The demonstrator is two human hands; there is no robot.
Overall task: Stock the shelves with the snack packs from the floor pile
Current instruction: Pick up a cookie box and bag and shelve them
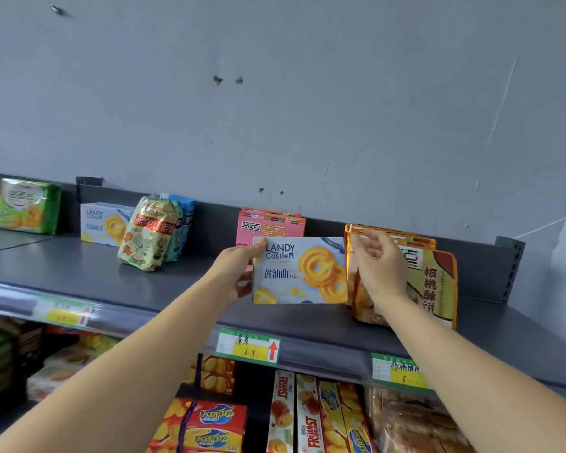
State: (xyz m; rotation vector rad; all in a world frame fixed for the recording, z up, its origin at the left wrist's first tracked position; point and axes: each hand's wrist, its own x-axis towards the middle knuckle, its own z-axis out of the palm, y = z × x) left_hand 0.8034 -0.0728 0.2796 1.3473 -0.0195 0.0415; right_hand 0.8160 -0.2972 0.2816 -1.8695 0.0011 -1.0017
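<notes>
A: Left grip (239,273) is clamping the Landy Castle box (299,271) by its left short edge, thumb on the front, fingers behind. It is holding the box upright, face out, bottom edge at or just above the top shelf (118,282); can't tell if it's touching.

B: Right one?

A: Right grip (378,263) is pinching the top of the orange walnut-biscuit bag (438,282), just right of the box. My read: it is steadying or nudging that bag aside so the box gets a slot. Box's right edge is touching or overlapping the bag's left side.

B: Why face-out?

A: Probably matching shelf convention. Label is reading toward the aisle, same as the pink boxes (270,223) standing directly behind it. Another Landy box (103,227) is sitting well to the left, against the back rail.

B: Other stock up there?

A: Bear-print biscuit pack (146,238) is leaning next to that second box, a blue pack (182,223) behind it. Green pack (27,206) is standing far left. Lots of bare shelf between groups.

B: Surface?

A: Grey metal, flat, with a low back rail. Clear price strip along the front lip is carrying a green-and-yellow tag (247,346) with a red arrow, just below the box. Bag looks soft and likely to slump if released.

B: Room?

A: Scuffed blue-grey wall (275,93) above, a few holes in it. Lower shelf (307,416) is looking packed with boxed snacks. Floor pile isn't in view.
</notes>
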